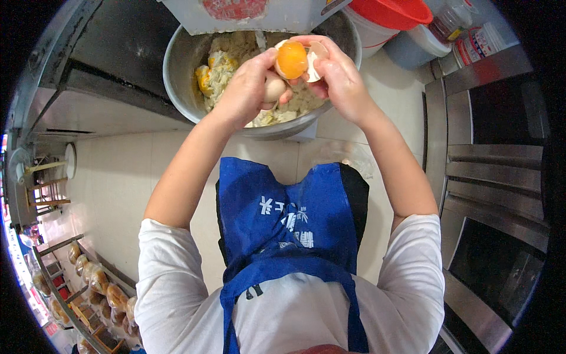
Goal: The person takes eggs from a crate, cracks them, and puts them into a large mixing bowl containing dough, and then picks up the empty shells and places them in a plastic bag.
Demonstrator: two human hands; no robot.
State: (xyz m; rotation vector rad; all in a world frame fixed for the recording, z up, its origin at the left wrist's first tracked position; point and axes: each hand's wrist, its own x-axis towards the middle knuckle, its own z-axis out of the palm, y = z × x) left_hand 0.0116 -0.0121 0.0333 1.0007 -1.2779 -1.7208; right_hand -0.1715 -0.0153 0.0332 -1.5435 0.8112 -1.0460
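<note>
Above a large metal mixing bowl (177, 76), both my hands are at a cracked egg. An orange yolk (292, 60) sits exposed between them, in or at one part of the broken shell. My left hand (244, 85) is closed around a whole pale egg (275, 89) low in the palm, its thumb beside the yolk. Pinched in my right hand (341, 76) is a broken eggshell (313, 64), its white inside showing. Below lies a pale floury mixture (295, 109), with more yolk and egg (206, 78) at the bowl's left side.
A white machine part (265, 20) overhangs the bowl's far side. At the far right stand a red basin (395, 12) and a grey bucket (415, 47). Steel oven doors (495, 159) line the right. A dark cabinet (124, 53) is at left, bagged bread (97, 280) on a rack lower left.
</note>
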